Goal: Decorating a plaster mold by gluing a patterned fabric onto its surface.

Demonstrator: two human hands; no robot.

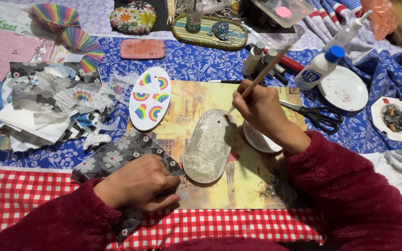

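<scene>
My right hand (261, 109) grips a thin wooden-handled brush (264, 69), its tip touching the top edge of a pale, glossy oval plaque (208, 146) that lies on a yellowish picture mat (252, 181). My left hand (138, 183) rests fingers-curled on a grey paper napkin with flowers (117, 155), just left of the plaque, pressing it to the table. A second oval plaque (150, 98), white with rainbow prints, lies farther back to the left. Both arms wear dark red fleece sleeves.
A small white dish (257, 139) sits under my right wrist. Black scissors (319, 116), a white glue bottle with a blue cap (319, 67), a white plate (345, 88), a pile of torn patterned paper (47, 104) and rainbow cupcake liners (77, 42) surround the mat.
</scene>
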